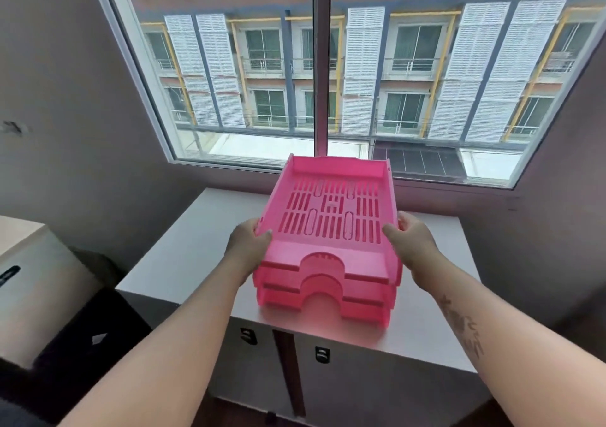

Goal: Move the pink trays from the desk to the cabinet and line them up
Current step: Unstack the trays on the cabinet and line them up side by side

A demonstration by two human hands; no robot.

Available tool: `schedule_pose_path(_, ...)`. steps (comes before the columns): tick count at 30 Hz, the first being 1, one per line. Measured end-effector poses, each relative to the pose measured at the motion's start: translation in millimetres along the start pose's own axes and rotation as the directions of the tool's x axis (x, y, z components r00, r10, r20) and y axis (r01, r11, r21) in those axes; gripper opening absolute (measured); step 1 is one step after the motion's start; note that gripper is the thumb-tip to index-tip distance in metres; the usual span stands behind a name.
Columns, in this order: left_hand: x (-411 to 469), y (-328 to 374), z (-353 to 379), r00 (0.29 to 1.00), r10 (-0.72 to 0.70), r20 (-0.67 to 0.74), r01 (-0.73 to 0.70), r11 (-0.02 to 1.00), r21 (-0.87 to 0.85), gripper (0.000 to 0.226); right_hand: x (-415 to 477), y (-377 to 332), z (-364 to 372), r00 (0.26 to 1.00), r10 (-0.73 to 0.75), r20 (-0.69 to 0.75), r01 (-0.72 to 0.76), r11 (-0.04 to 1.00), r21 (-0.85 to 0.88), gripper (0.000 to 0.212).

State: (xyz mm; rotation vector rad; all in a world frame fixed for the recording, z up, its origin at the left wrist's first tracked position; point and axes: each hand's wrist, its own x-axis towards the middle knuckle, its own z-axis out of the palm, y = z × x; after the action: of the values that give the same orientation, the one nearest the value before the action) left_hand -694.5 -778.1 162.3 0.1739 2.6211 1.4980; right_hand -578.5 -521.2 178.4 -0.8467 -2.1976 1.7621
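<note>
Window [328, 66] fills the far wall; below it a grey cabinet [196, 246] with two doors, its top the landing surface.

Stack of pink trays [331, 216]: three nested, judging by the three stepped front lips with arched cut-outs. Stack sits over the cabinet top, near the front edge. Bottom tray appears to rest on the surface or just above it; contact is hard to confirm, though a pink glow shows on the top beneath it. The top tray tilts up toward the window.

Left hand [249, 246] grasps the left side wall of the top tray, thumb over the rim, fingers beneath and hidden. Right hand [410, 239] grasps the right side wall the same way. Both hands closed on the tray, mirrored.

Step in hand, by judgement: transfer from desk is essentially done; the stack is being set down, or the top tray is being lifted off.

Next move calls for: separate the trays one at a time, lifting straight up to clear the nesting, then place each beside the other along the cabinet top with front lips flush. Bare surface on both sides leaves room.
</note>
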Motion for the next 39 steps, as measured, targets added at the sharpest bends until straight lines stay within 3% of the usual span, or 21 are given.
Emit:
schedule_pose_path(2,-1,2,2,0.994,0.047,-0.095,-0.044,0.998,0.033,0.027,0,-4,6,1.000,-0.014,-0.022,0.014,1.000,0.021,0.028)
schedule_pose_path(7,15,6,-30,0.973,0.063,-0.221,-0.060,0.998,0.021,0.028,5,-34,26,0.994,-0.109,-0.008,0.109,0.987,0.115,0.033)
schedule_pose_path(15,64,-30,-148,0.952,0.063,-0.299,-0.052,0.998,0.046,0.022,-3,-79,134,0.980,-0.167,0.108,0.135,0.957,0.256,0.027)
schedule_pose_path(19,99,-65,-202,0.940,0.064,-0.335,-0.051,0.998,0.047,0.025,2,-87,208,0.982,-0.174,0.070,0.149,0.952,0.265,0.050)
schedule_pose_path(21,117,-86,-222,0.943,0.052,-0.328,-0.049,0.999,0.019,0.028,3,-89,243,0.987,-0.159,0.036,0.144,0.955,0.260,0.057)
schedule_pose_path(28,157,-176,-222,0.980,-0.020,-0.197,0.005,0.997,-0.075,0.029,7,-44,331,0.998,-0.004,-0.070,0.016,0.986,0.168,0.052)
schedule_pose_path(34,146,-247,-198,0.988,-0.135,-0.069,0.126,0.985,-0.114,0.024,-15,18,363,0.967,0.163,-0.196,-0.157,0.987,0.048,0.052)
schedule_pose_path(39,159,-251,-204,0.989,-0.144,-0.030,0.141,0.987,-0.078,0.023,-21,18,371,0.953,0.172,-0.251,-0.172,0.985,0.020,0.046)
